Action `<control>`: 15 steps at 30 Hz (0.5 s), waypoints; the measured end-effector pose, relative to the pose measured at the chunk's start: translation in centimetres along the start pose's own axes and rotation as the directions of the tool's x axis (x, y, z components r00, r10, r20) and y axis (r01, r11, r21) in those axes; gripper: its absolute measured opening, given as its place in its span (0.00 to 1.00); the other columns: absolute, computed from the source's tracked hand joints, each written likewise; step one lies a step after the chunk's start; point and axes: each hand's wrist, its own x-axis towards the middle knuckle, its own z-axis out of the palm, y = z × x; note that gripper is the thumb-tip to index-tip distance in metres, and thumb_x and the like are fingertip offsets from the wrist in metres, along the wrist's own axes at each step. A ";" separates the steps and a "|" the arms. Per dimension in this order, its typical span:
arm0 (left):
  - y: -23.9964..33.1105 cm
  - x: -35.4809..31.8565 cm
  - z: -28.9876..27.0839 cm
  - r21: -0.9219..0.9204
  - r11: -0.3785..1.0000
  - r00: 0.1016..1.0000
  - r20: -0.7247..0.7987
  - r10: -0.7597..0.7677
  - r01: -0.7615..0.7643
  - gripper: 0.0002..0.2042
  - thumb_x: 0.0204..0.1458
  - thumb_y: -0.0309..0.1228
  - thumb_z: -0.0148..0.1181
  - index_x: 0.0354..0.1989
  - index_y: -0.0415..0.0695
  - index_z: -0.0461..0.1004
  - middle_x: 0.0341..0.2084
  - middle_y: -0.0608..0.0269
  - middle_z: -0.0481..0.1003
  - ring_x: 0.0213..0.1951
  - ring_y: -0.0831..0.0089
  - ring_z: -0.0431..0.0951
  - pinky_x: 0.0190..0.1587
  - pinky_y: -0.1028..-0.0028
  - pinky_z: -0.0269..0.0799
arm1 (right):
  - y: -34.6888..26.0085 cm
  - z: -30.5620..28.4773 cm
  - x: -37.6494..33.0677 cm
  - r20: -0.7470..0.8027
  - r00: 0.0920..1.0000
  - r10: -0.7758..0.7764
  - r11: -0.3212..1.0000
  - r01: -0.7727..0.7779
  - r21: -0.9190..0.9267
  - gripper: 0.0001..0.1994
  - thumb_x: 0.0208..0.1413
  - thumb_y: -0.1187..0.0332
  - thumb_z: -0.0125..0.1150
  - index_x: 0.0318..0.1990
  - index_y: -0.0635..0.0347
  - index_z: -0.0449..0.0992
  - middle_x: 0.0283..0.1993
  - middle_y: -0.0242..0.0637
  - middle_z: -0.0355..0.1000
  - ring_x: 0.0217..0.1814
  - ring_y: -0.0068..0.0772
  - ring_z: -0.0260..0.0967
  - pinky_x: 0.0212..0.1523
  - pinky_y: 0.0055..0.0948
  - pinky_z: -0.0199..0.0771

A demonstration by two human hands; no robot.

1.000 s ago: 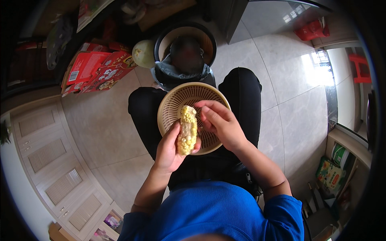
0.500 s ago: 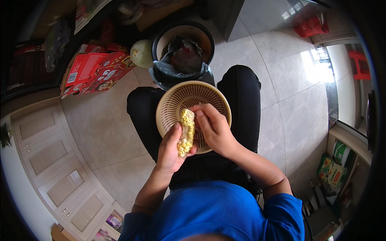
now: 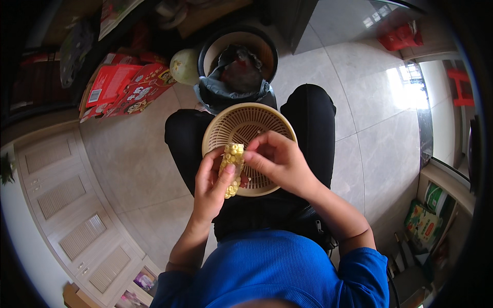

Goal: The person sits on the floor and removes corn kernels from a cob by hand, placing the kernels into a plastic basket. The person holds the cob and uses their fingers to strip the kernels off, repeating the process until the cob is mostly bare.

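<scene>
Corn cob (image 3: 237, 163), knobbly yellow and partly bare, slants in the left hand's (image 3: 208, 191) grasp above the near-left rim of a round, tan, slotted plastic basket (image 3: 241, 121); the right hand (image 3: 282, 167) meets its side (whether pinching anything, I can't tell).

Corn cob (image 3: 234, 155) partly covered by the left hand (image 3: 207, 191), whether the right hand (image 3: 283, 168) touches it unclear, part of the basket (image 3: 250, 114) hidden behind both hands, far grey bag's (image 3: 206, 90) contents too dark to tell, blue shirt (image 3: 272, 267) cut by the near edge
</scene>
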 end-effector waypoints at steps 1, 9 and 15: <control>-0.4 0.0 0.1 0.066 0.996 0.998 -0.012 0.060 -0.059 0.16 0.55 0.28 0.49 0.51 0.36 0.59 0.39 0.58 0.69 0.36 0.78 0.72 0.37 0.78 0.70 | -0.4 0.3 -0.2 0.009 1.000 0.024 0.998 -0.023 -0.057 0.08 0.52 0.73 0.58 0.36 0.65 0.66 0.34 0.30 0.68 0.38 0.17 0.67 0.39 0.18 0.70; -0.5 0.1 0.0 0.060 0.995 0.997 -0.012 0.080 -0.080 0.16 0.56 0.28 0.50 0.50 0.36 0.59 0.42 0.60 0.68 0.40 0.80 0.69 0.41 0.81 0.67 | 0.1 0.5 0.4 -0.056 0.998 -0.026 0.998 0.022 -0.059 0.06 0.52 0.73 0.57 0.33 0.68 0.70 0.26 0.34 0.70 0.28 0.17 0.67 0.28 0.18 0.69; -1.5 1.1 -0.8 -0.055 0.994 0.969 -0.237 0.075 -0.091 0.16 0.58 0.32 0.45 0.52 0.38 0.58 0.40 0.58 0.70 0.37 0.76 0.72 0.39 0.76 0.70 | -1.0 1.0 1.8 -0.006 0.984 -0.178 0.949 0.170 -0.264 0.03 0.51 0.76 0.53 0.32 0.66 0.69 0.24 0.35 0.68 0.25 0.20 0.68 0.24 0.21 0.66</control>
